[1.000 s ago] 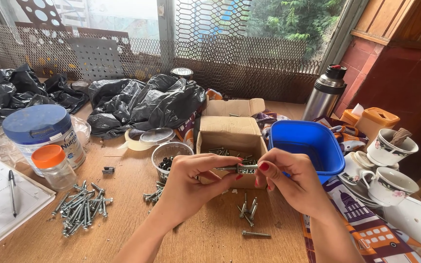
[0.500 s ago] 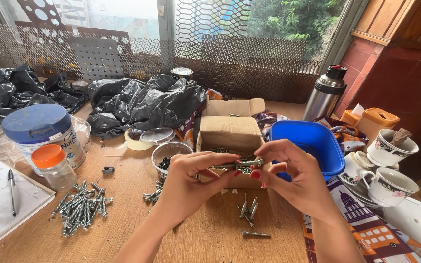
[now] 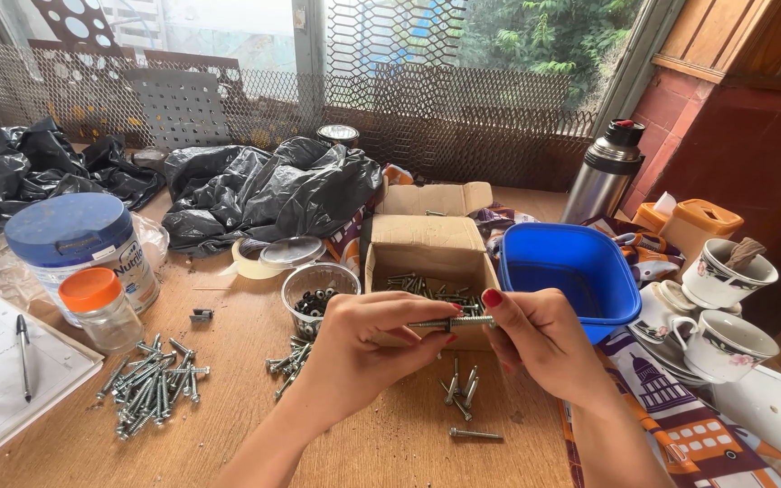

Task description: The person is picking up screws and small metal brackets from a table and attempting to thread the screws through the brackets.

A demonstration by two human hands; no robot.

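Both hands meet over the wooden table in front of an open cardboard box (image 3: pixel 428 248) that holds loose bolts. My left hand (image 3: pixel 368 348) and my right hand (image 3: pixel 540 339) pinch the two ends of one grey bolt (image 3: pixel 449 322), held level between the fingertips. A few bolts (image 3: pixel 463 390) lie on the table just under the hands. A small clear cup (image 3: pixel 316 291) with dark nuts stands to the left of the box.
A blue plastic tub (image 3: pixel 564 271) sits right of the box. A pile of bolts (image 3: pixel 151 387), an orange-lidded jar (image 3: pixel 97 307) and a blue-lidded tin (image 3: pixel 74 242) are at left. Black bags (image 3: pixel 264 185), a steel flask (image 3: pixel 606 172) and cups (image 3: pixel 725 276) stand behind and right.
The hands have stayed in front of the box, fingers shifting along the bolt. The right hand's fingers have closed tighter on the bolt's right end.
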